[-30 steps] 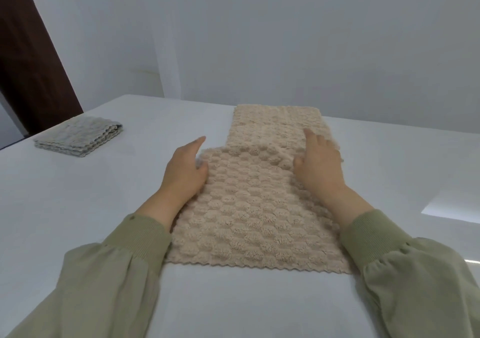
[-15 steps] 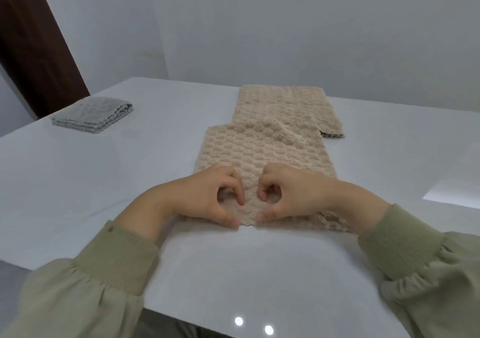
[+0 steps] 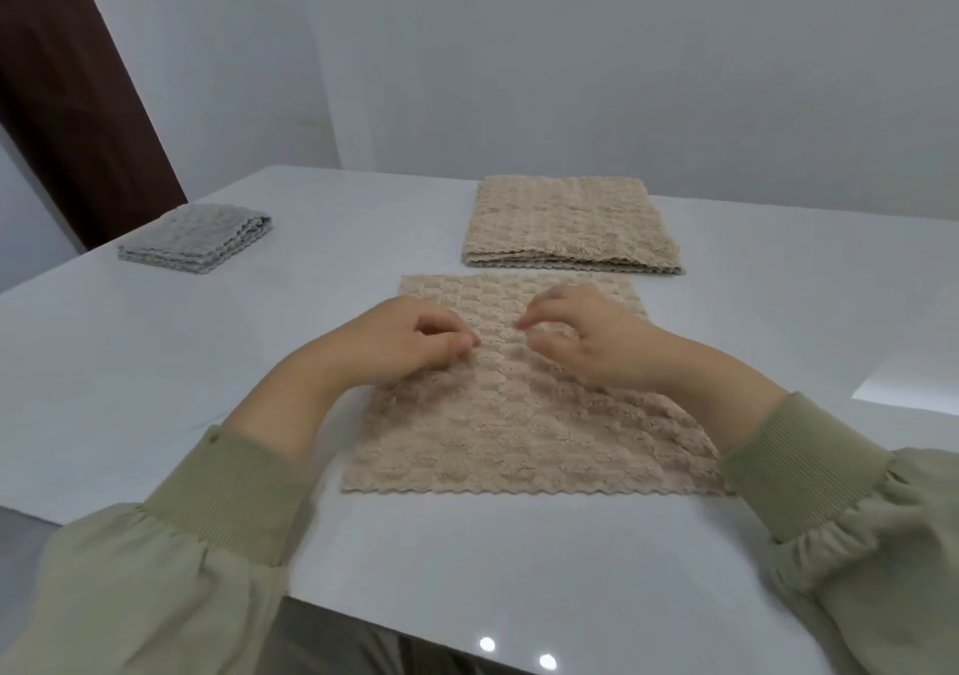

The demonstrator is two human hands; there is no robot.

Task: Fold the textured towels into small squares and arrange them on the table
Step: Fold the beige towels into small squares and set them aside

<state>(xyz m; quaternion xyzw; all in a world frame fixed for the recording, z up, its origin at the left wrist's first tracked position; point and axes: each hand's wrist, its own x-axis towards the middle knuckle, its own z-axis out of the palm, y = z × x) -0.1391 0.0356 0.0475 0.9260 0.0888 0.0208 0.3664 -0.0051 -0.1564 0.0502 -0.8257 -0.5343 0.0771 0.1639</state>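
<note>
Nearest the camera, two olive-green sleeves (image 3: 155,570) come in over the edge of the white table (image 3: 493,560), well behind the fingertips; a flat beige towel (image 3: 519,430) lies spread in one layer, its scalloped near edge on the wrist side of the fingers and its far edge just beyond them. Over the middle of this cloth the left hand (image 3: 399,342) and right hand (image 3: 586,342) face each other, a small gap between their fingertips; each has its fingers (image 3: 456,342) curled in with the thumb tip meeting the forefinger (whether any pile is caught in either pinch, the blur does not let me tell). Just past the fingertips, apart from the flat towel's far edge, sits a folded beige towel (image 3: 565,228) in several layers. Far out to the left of the left fingers, near the table's corner, rests a grey towel (image 3: 194,238) folded into a small square. Beyond everything stand a pale wall (image 3: 571,52) and a dark panel (image 3: 67,103)
</note>
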